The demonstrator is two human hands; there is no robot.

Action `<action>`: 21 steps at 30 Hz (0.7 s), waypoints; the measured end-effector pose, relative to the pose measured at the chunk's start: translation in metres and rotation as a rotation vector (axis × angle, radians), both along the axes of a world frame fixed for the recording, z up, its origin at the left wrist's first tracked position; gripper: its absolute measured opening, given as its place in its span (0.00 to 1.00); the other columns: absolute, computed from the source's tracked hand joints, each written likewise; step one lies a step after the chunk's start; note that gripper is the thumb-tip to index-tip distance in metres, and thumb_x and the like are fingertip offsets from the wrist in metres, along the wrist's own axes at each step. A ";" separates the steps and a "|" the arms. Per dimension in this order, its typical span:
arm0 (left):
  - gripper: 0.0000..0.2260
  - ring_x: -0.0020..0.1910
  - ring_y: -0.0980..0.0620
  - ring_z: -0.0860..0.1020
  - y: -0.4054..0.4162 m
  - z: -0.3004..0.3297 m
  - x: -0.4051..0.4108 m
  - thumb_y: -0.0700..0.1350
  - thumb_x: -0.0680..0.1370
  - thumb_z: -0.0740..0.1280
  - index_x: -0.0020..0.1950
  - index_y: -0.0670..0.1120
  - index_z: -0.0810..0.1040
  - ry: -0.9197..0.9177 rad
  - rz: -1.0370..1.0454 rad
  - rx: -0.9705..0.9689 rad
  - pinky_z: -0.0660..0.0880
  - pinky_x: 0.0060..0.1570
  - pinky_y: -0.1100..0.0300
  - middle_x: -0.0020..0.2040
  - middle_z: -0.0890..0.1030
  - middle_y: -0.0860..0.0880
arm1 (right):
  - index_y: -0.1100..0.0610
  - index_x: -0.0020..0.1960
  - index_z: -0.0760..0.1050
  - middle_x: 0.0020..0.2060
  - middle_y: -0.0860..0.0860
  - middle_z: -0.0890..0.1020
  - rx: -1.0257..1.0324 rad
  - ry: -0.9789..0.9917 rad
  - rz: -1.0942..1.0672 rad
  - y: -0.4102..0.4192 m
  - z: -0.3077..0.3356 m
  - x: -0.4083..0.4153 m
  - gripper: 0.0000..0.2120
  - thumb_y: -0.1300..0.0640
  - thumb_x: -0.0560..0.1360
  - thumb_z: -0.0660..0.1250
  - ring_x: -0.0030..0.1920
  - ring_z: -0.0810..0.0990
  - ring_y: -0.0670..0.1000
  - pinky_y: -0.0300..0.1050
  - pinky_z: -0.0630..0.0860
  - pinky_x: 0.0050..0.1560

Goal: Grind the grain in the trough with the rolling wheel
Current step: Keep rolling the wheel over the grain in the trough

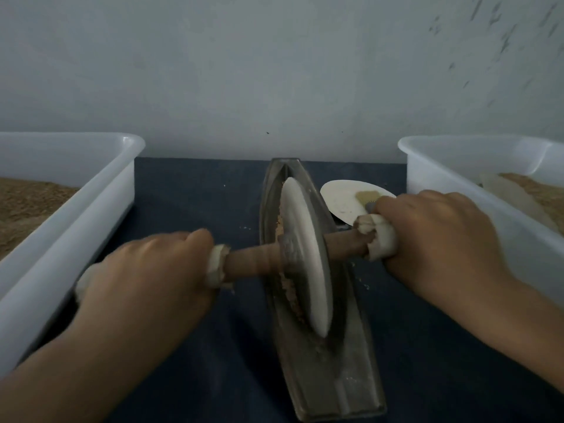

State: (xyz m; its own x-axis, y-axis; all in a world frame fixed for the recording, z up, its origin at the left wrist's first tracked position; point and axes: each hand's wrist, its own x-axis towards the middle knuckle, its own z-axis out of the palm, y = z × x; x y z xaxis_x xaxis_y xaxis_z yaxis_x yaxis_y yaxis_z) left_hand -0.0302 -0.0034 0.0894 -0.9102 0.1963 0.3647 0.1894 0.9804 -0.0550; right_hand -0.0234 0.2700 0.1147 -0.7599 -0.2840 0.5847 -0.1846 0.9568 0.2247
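Grain (288,288) lies in the trough (341,370), packed beside the wheel (305,261) standing on edge in its groove. Left hand (146,279) and right hand (433,236) each curl their fingers round a cloth-wrapped end of the axle (250,262). Farther back sit a plate (341,199) with a brush (366,196), and a tub at the left (61,209) and another at the right (457,166).

Both hands curled, palms down, at mid-frame

The left hand (152,270) is seen left of centre, knuckles up, its forearm entering from the lower left corner. The right hand (433,236) is held slightly higher, right of centre, its forearm running in from the lower right edge. The fingers of both are wrapped under and hidden.
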 end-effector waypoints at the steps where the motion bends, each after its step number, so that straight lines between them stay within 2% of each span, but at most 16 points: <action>1: 0.15 0.30 0.50 0.71 0.001 0.001 -0.005 0.47 0.69 0.67 0.34 0.52 0.60 0.089 -0.032 0.049 0.62 0.27 0.59 0.31 0.72 0.52 | 0.58 0.32 0.73 0.24 0.53 0.74 -0.016 0.008 -0.011 0.000 -0.004 -0.010 0.13 0.66 0.53 0.74 0.26 0.71 0.57 0.43 0.59 0.32; 3: 0.18 0.27 0.52 0.67 0.006 0.003 -0.021 0.45 0.68 0.68 0.31 0.52 0.58 0.195 -0.074 0.067 0.56 0.27 0.61 0.28 0.67 0.55 | 0.57 0.31 0.69 0.25 0.55 0.74 -0.044 0.026 -0.023 -0.001 -0.009 -0.031 0.14 0.66 0.55 0.74 0.27 0.70 0.57 0.44 0.59 0.32; 7: 0.14 0.33 0.49 0.69 0.016 -0.002 -0.067 0.46 0.74 0.63 0.33 0.51 0.60 0.142 0.065 0.107 0.61 0.35 0.57 0.31 0.65 0.54 | 0.54 0.33 0.62 0.27 0.58 0.75 -0.061 0.094 -0.044 -0.011 -0.005 -0.078 0.16 0.69 0.61 0.68 0.30 0.68 0.57 0.47 0.55 0.33; 9: 0.12 0.34 0.49 0.69 0.016 -0.003 -0.084 0.45 0.74 0.63 0.35 0.50 0.62 0.119 0.073 0.142 0.62 0.37 0.56 0.32 0.66 0.53 | 0.55 0.35 0.63 0.30 0.57 0.75 -0.048 0.087 -0.082 -0.015 -0.002 -0.093 0.14 0.69 0.64 0.65 0.33 0.66 0.56 0.48 0.56 0.36; 13: 0.08 0.33 0.50 0.67 0.015 -0.002 -0.084 0.43 0.74 0.63 0.37 0.47 0.65 0.115 0.060 0.141 0.61 0.36 0.56 0.32 0.67 0.52 | 0.55 0.37 0.65 0.33 0.57 0.77 -0.023 0.082 -0.093 -0.015 -0.003 -0.090 0.12 0.69 0.64 0.65 0.38 0.73 0.60 0.47 0.57 0.38; 17: 0.15 0.30 0.51 0.64 0.014 0.003 -0.050 0.42 0.70 0.68 0.35 0.48 0.61 0.241 -0.039 0.022 0.59 0.34 0.57 0.31 0.66 0.52 | 0.58 0.35 0.69 0.30 0.57 0.76 -0.076 0.024 -0.045 -0.006 -0.011 -0.049 0.12 0.66 0.62 0.72 0.33 0.72 0.59 0.47 0.58 0.35; 19: 0.20 0.27 0.51 0.63 0.012 0.008 -0.023 0.40 0.64 0.74 0.33 0.48 0.61 0.314 -0.133 0.011 0.59 0.32 0.58 0.27 0.66 0.51 | 0.58 0.36 0.72 0.30 0.55 0.76 -0.091 -0.045 -0.037 0.001 -0.013 -0.026 0.12 0.64 0.60 0.75 0.32 0.73 0.58 0.46 0.60 0.34; 21: 0.22 0.24 0.49 0.66 0.009 0.014 0.005 0.41 0.59 0.76 0.32 0.49 0.61 0.300 -0.202 0.008 0.61 0.29 0.58 0.26 0.68 0.51 | 0.57 0.37 0.75 0.30 0.52 0.75 -0.087 -0.083 -0.036 0.007 -0.013 -0.004 0.11 0.63 0.58 0.75 0.31 0.73 0.58 0.45 0.61 0.34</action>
State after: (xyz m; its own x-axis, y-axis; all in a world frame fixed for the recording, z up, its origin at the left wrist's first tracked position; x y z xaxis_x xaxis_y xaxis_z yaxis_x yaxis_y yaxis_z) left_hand -0.0248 0.0058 0.1039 -0.7055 0.3573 0.6121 0.3556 0.9255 -0.1303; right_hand -0.0276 0.2772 0.1015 -0.8154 -0.2064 0.5408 -0.1644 0.9784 0.1255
